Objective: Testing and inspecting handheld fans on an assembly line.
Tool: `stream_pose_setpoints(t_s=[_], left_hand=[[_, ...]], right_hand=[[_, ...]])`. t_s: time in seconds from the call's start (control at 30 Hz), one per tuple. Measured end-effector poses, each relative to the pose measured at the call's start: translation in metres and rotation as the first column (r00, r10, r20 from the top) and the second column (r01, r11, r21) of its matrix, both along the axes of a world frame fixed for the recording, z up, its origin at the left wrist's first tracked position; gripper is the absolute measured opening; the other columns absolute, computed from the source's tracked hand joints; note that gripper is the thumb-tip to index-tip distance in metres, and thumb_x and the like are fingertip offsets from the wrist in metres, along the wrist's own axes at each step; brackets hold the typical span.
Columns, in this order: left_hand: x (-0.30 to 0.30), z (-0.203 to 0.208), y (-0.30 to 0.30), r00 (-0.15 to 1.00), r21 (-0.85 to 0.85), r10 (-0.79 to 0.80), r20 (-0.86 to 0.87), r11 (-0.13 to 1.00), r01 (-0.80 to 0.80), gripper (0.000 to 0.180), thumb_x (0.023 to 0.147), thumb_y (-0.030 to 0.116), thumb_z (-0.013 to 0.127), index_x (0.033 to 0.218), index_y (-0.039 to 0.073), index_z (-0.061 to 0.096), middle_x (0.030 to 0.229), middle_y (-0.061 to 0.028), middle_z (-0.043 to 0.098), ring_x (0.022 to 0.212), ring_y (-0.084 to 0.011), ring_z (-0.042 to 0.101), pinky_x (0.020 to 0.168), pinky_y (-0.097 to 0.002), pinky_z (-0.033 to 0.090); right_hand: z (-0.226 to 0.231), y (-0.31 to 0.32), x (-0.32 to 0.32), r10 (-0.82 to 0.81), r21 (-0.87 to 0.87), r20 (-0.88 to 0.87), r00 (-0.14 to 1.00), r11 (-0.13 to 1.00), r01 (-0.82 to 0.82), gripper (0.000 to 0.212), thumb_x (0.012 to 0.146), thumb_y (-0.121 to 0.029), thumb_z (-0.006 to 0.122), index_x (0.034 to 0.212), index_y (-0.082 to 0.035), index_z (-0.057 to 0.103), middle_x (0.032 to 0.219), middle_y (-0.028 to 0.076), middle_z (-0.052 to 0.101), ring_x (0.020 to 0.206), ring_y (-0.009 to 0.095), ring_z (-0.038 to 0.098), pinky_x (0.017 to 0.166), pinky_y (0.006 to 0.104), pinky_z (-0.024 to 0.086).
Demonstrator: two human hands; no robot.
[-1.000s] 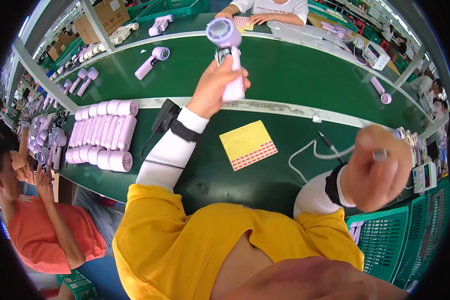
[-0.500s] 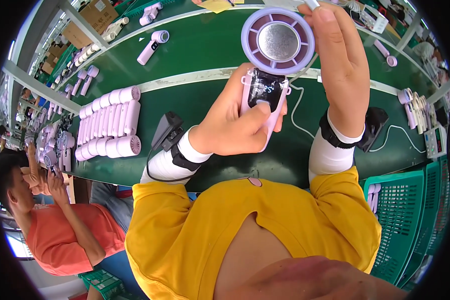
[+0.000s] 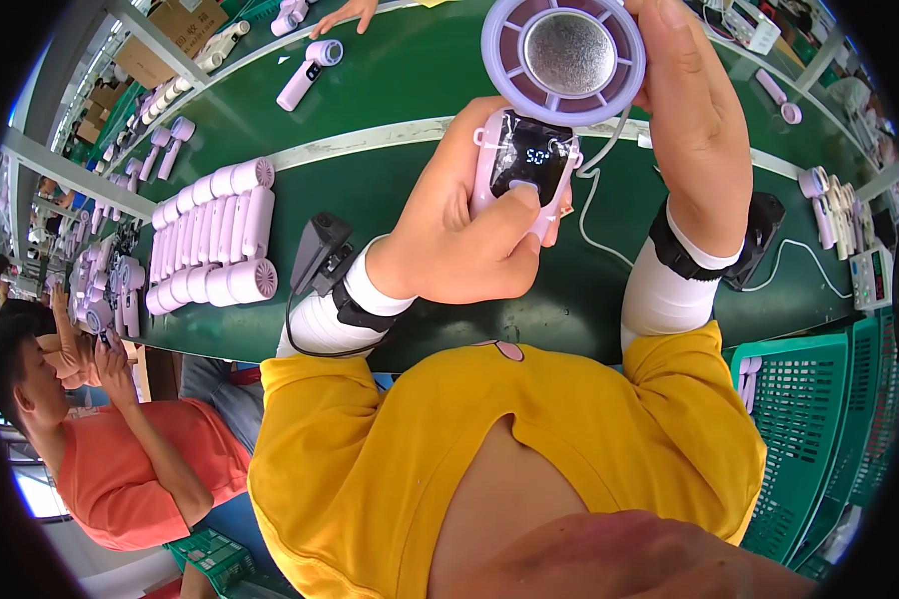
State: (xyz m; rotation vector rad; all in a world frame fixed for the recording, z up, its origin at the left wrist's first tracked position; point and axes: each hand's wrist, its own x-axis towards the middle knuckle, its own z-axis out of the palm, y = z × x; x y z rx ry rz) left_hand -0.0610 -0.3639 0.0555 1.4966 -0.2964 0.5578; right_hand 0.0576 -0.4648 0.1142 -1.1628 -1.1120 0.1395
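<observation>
My left hand (image 3: 459, 235) grips a lilac handheld fan (image 3: 561, 52) by its handle, its thumb on the button below a black display (image 3: 534, 150) with lit digits. The fan's round head, with a silver disc in its middle, faces up and runs past the upper edge of the view. My right hand (image 3: 694, 110) is raised beside the head's right rim, fingers curled together. A white cable (image 3: 594, 215) runs up behind the fan toward these fingers, which seem closed on its end; their tips are partly cut off.
On the green table, a stacked block of lilac fans (image 3: 215, 235) lies left. A single fan (image 3: 310, 75) rests beyond the ledge, near another person's hand (image 3: 347, 15). Green crates (image 3: 794, 439) stand right, below a small white device (image 3: 871, 278). A person in orange (image 3: 135, 469) sits left.
The fan and both hands have shifted slightly up in view, bringing the fan head partly past the upper edge. The display digits read clearer. Another person's hand has appeared at the top left.
</observation>
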Motion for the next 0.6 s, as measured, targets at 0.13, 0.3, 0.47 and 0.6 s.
stream_pose_setpoints(t_s=[0.13,0.3,0.47,0.6], left_hand=[[-0.001,0.003,0.002,1.0,0.092,0.006,-0.001,0.996,-0.006,0.061,0.062,-0.011,0.04,0.119,-0.007,0.02,0.085,-0.0117,0.05,0.066,-0.0126,0.048,0.058,-0.0248,0.043],[-0.001,0.002,0.002,1.0,-0.001,-0.018,-0.023,1.0,0.018,0.061,0.062,-0.012,0.039,0.119,-0.006,0.019,0.086,-0.0117,0.05,0.066,-0.0132,0.048,0.058,-0.0257,0.043],[0.0,0.002,-0.003,1.0,-0.026,0.01,-0.014,1.0,-0.011,0.061,0.062,-0.012,0.039,0.12,-0.006,0.019,0.086,-0.0117,0.05,0.066,-0.0132,0.049,0.058,-0.0262,0.043],[-0.001,0.002,-0.001,0.999,-0.011,-0.026,-0.019,1.0,0.025,0.061,0.064,-0.011,0.038,0.121,-0.006,0.018,0.086,-0.0118,0.05,0.066,-0.0138,0.049,0.058,-0.026,0.043]], right_hand=[[0.001,-0.004,-0.003,0.01,-0.046,-0.028,1.0,0.999,-0.012,0.035,0.093,-0.029,0.036,0.105,0.002,0.047,0.087,0.0,0.049,0.077,0.005,0.042,0.069,0.0168,0.034],[-0.007,0.006,0.009,0.178,0.075,0.127,0.976,0.979,-0.189,0.044,0.092,-0.035,0.036,0.111,0.004,0.042,0.094,0.003,0.048,0.084,0.007,0.042,0.076,0.0186,0.034],[-0.008,0.007,0.013,0.201,0.058,0.178,0.963,0.975,-0.214,0.048,0.092,-0.037,0.036,0.113,0.006,0.039,0.099,0.005,0.047,0.088,0.008,0.042,0.08,0.0195,0.033],[-0.005,0.004,0.012,0.184,0.05,0.148,0.972,0.98,-0.193,0.045,0.091,-0.035,0.038,0.111,0.005,0.041,0.097,0.004,0.048,0.086,0.008,0.042,0.078,0.0185,0.034]])
